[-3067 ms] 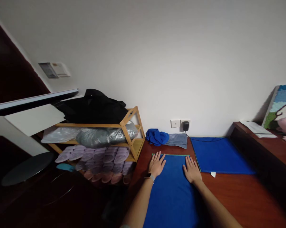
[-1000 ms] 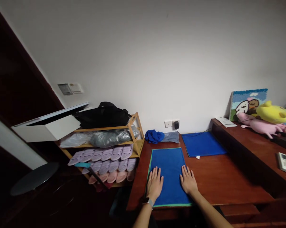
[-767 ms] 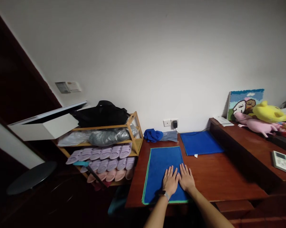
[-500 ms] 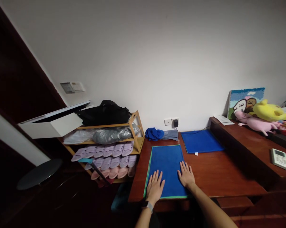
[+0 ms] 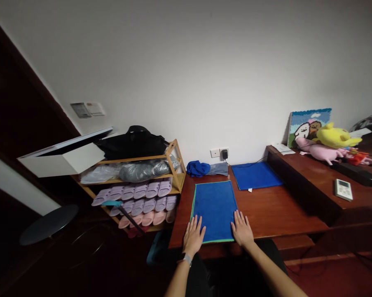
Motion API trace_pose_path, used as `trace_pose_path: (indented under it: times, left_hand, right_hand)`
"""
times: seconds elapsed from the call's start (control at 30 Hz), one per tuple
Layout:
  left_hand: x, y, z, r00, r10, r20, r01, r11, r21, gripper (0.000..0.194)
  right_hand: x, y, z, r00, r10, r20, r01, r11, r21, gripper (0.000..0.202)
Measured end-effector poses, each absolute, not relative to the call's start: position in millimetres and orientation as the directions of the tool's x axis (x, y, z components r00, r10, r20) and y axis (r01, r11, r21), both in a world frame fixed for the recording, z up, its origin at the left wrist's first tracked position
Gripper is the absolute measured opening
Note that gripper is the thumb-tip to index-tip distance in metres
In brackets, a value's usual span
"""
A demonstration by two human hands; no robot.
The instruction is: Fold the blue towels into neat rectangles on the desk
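A blue cloth [image 5: 216, 208] with green edging lies flat on the reddish-brown desk [image 5: 261, 214]. My left hand [image 5: 193, 236] rests on its lower left corner with fingers spread, a watch on the wrist. At the lower right edge of the cloth lies my right hand [image 5: 242, 229], palm down, fingers apart. Neither hand grips anything. Behind and to the right is a second blue cloth [image 5: 256, 176] with a small white tag. A crumpled blue cloth [image 5: 198, 168] and a grey-blue cloth [image 5: 218, 169] sit by the wall.
Left of the desk stands a wooden rack [image 5: 178, 181] with slippers [image 5: 140, 190] and a black bag [image 5: 133, 143]. A raised ledge [image 5: 315, 175] on the right holds plush toys [image 5: 334, 136] and a white device [image 5: 343, 189]. A black plug [image 5: 224, 154] is in the wall socket.
The view has shifted, so the desk sits higher and the right-hand ledge shows more. My hands now lie nearer the cloth's front corners, both still flat and spread.
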State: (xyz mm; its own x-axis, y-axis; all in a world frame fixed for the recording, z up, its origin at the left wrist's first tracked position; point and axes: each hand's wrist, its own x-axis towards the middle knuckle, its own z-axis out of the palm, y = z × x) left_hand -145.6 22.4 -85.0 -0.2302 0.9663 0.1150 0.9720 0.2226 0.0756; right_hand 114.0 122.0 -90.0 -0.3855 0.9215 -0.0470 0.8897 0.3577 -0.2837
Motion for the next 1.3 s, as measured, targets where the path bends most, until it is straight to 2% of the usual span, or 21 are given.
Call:
trace_pose_path:
  times: [0.13, 0.23, 0.33, 0.43, 0.53, 0.63, 0.83, 1.0, 1.17, 1.3]
  left_hand:
    - [-149, 23, -80, -0.229, 0.971, 0.069, 0.972, 0.224, 0.065, 0.067]
    - [-135, 36, -72, -0.213, 0.970, 0.115, 0.976, 0.206, 0.066, 0.067]
    - [-95, 64, -68, -0.117, 0.982, 0.149, 0.989, 0.101, 0.112, 0.066]
    - [-44, 96, -70, 0.023, 0.992, 0.123, 0.985, -0.044, 0.168, 0.065]
    - [-18, 114, -77, 0.087, 0.992, 0.095, 0.975, -0.104, 0.194, 0.062]
    - [-38, 104, -82, 0.048, 0.995, 0.088, 0.979, -0.065, 0.191, 0.062]
    - [-143, 40, -86, -0.254, 0.961, 0.107, 0.963, 0.242, 0.116, 0.067]
    - [-166, 20, -93, -0.247, 0.961, 0.125, 0.966, 0.235, 0.106, 0.069]
    - [-167, 20, -99, -0.239, 0.958, 0.157, 0.970, 0.226, 0.094, 0.067]
    - [-163, 31, -93, -0.213, 0.953, 0.215, 0.976, 0.199, 0.083, 0.065]
  right_hand:
    - [114, 124, -86, -0.403, 0.914, -0.050, 0.882, 0.373, -0.289, 0.070]
    - [114, 125, -85, -0.407, 0.911, -0.059, 0.879, 0.373, -0.298, 0.070]
    - [114, 124, -86, -0.409, 0.911, -0.052, 0.876, 0.376, -0.302, 0.070]
    - [115, 125, -87, -0.434, 0.899, -0.059, 0.872, 0.402, -0.280, 0.069]
    - [115, 127, -90, -0.462, 0.884, -0.073, 0.865, 0.432, -0.255, 0.067]
    - [115, 128, -93, -0.442, 0.895, -0.050, 0.871, 0.415, -0.264, 0.068]
    - [116, 127, -103, -0.414, 0.910, -0.025, 0.881, 0.394, -0.262, 0.070]
    - [112, 142, -92, -0.405, 0.910, -0.088, 0.883, 0.364, -0.297, 0.072]
    - [99, 178, -75, -0.411, 0.907, -0.091, 0.883, 0.371, -0.288, 0.070]
    - [93, 190, -83, -0.412, 0.909, -0.069, 0.879, 0.376, -0.293, 0.069]
